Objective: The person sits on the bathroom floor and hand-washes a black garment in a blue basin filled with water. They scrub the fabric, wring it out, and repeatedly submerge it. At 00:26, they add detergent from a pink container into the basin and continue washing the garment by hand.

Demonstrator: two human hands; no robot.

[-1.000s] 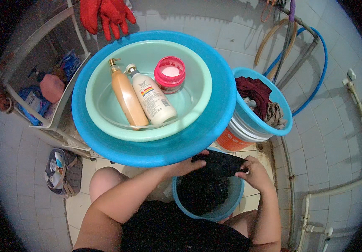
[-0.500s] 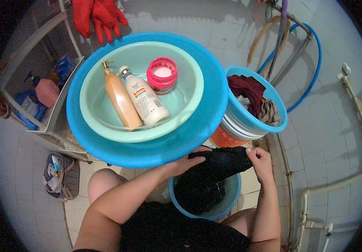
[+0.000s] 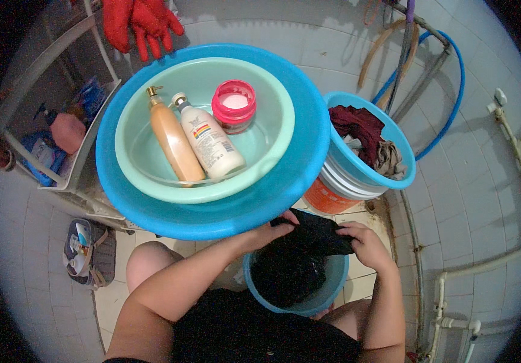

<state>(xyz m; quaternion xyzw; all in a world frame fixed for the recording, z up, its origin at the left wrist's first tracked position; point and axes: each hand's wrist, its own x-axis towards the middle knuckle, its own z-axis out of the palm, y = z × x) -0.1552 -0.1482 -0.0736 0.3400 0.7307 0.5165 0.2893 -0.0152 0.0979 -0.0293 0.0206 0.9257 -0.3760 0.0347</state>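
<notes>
We grip a black cloth (image 3: 309, 239) with both hands over the small blue bucket (image 3: 327, 296) between our knees. Our left hand (image 3: 269, 230) pinches its left end and our right hand (image 3: 366, 242) its right end, so its long axis runs left to right, the rest drooping into the bucket.

I hold a black cloth (image 3: 309, 242), wet-looking and bunched, stretched between my left hand (image 3: 269, 230) and right hand (image 3: 366, 242). Its lower part hangs down into the small blue bucket (image 3: 296, 305) near me, just right of the big blue basin.
</notes>
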